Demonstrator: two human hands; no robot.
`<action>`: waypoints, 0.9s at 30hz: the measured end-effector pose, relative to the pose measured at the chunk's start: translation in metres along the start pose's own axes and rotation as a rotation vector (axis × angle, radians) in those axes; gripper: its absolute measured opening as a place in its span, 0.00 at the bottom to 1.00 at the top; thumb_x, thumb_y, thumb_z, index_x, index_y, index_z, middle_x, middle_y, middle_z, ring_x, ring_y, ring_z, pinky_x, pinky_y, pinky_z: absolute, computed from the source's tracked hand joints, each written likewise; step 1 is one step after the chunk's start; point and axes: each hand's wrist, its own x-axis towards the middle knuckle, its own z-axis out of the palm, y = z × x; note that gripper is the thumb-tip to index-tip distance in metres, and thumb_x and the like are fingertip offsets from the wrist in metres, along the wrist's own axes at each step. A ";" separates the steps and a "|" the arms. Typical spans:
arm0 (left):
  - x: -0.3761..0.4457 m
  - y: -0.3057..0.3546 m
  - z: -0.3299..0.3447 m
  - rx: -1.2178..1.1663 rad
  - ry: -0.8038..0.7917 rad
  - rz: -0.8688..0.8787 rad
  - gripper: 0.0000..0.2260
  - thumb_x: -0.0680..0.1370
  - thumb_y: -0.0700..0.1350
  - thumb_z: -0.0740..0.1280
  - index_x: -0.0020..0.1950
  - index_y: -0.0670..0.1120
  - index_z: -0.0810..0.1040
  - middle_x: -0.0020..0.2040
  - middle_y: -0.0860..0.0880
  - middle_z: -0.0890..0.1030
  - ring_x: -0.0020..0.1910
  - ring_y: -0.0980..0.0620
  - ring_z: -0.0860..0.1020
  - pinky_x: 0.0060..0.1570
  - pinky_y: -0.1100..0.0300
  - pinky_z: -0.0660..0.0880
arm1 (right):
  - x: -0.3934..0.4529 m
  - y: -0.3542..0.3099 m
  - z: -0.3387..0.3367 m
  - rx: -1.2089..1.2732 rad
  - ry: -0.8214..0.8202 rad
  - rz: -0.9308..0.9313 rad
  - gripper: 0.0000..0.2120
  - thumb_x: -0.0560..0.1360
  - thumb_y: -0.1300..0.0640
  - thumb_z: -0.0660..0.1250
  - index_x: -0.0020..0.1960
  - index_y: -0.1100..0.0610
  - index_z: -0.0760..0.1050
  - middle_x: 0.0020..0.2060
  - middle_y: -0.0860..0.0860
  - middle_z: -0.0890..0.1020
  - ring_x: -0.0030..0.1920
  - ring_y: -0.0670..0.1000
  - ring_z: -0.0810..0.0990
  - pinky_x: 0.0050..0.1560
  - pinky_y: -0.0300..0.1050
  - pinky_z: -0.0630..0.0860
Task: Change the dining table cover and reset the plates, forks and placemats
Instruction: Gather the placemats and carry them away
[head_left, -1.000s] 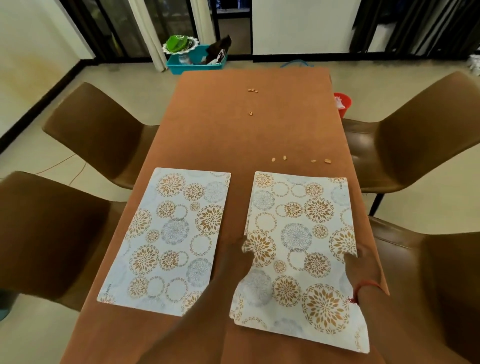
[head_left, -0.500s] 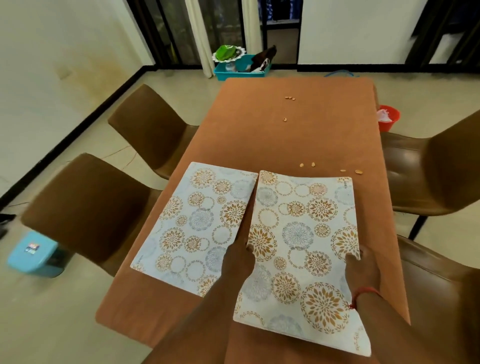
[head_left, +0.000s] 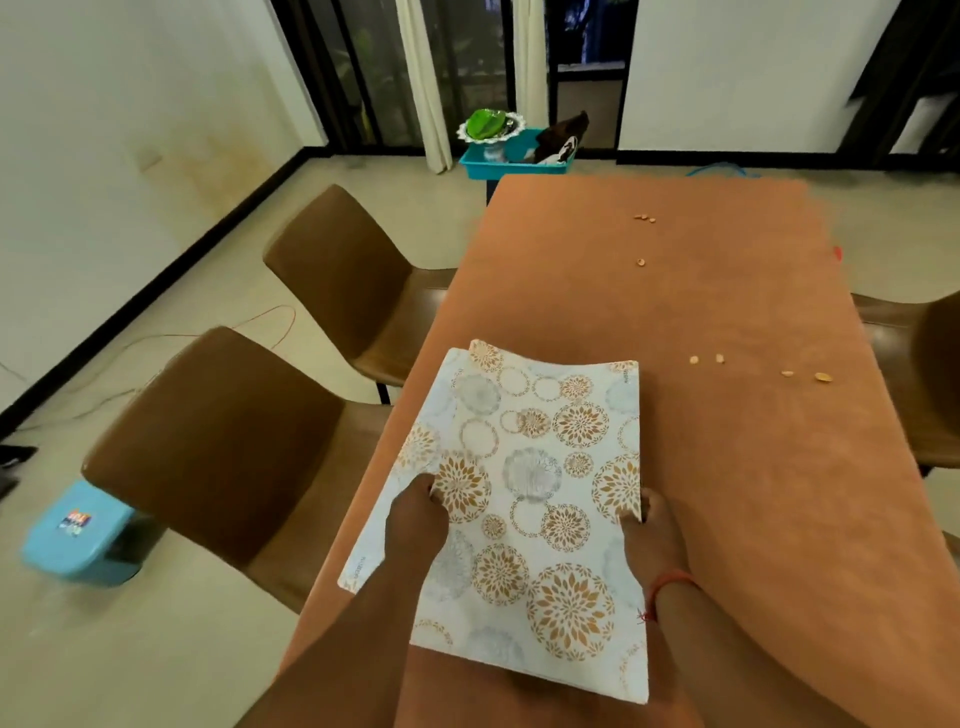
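- Head view: I see my left hand (head_left: 415, 519) and my right hand (head_left: 647, 525) on the two side edges of a flowery placemat (head_left: 530, 509). Each grip pinches the mat's edge with bent fingers.
- The held placemat lies over a second placemat (head_left: 371, 556), which peeks out on the left. Both sit on the near left part of the bench (head_left: 727, 467).
- I think I am picking up the mats, so the orange cover can come off. Next I need to lift both mats together and put them somewhere off the bench.
- Little crumbs (head_left: 805, 371) lie on the cover, well apart from the mats.
- A teal tub (head_left: 514, 161) sits past the far end. It holds a green plate (head_left: 488, 122) and something dark I cannot make out.
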 end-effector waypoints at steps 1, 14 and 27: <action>0.011 -0.009 -0.005 0.010 -0.016 0.014 0.11 0.83 0.41 0.58 0.62 0.46 0.77 0.52 0.46 0.80 0.47 0.46 0.78 0.42 0.58 0.71 | -0.001 -0.001 0.012 -0.019 0.017 0.011 0.17 0.82 0.59 0.61 0.70 0.57 0.68 0.62 0.55 0.78 0.47 0.53 0.78 0.44 0.46 0.72; 0.084 -0.079 -0.028 0.223 -0.226 0.031 0.15 0.80 0.46 0.62 0.66 0.46 0.75 0.67 0.42 0.71 0.63 0.41 0.73 0.58 0.51 0.73 | -0.020 -0.015 0.091 -0.092 0.175 0.162 0.22 0.78 0.63 0.61 0.72 0.58 0.68 0.59 0.58 0.78 0.42 0.55 0.78 0.37 0.45 0.72; 0.074 -0.086 -0.033 0.016 -0.210 0.050 0.19 0.81 0.38 0.59 0.73 0.45 0.69 0.59 0.43 0.79 0.56 0.44 0.79 0.47 0.61 0.70 | -0.046 -0.016 0.104 -0.080 0.226 0.111 0.27 0.81 0.64 0.61 0.78 0.51 0.61 0.75 0.53 0.67 0.66 0.59 0.75 0.56 0.46 0.72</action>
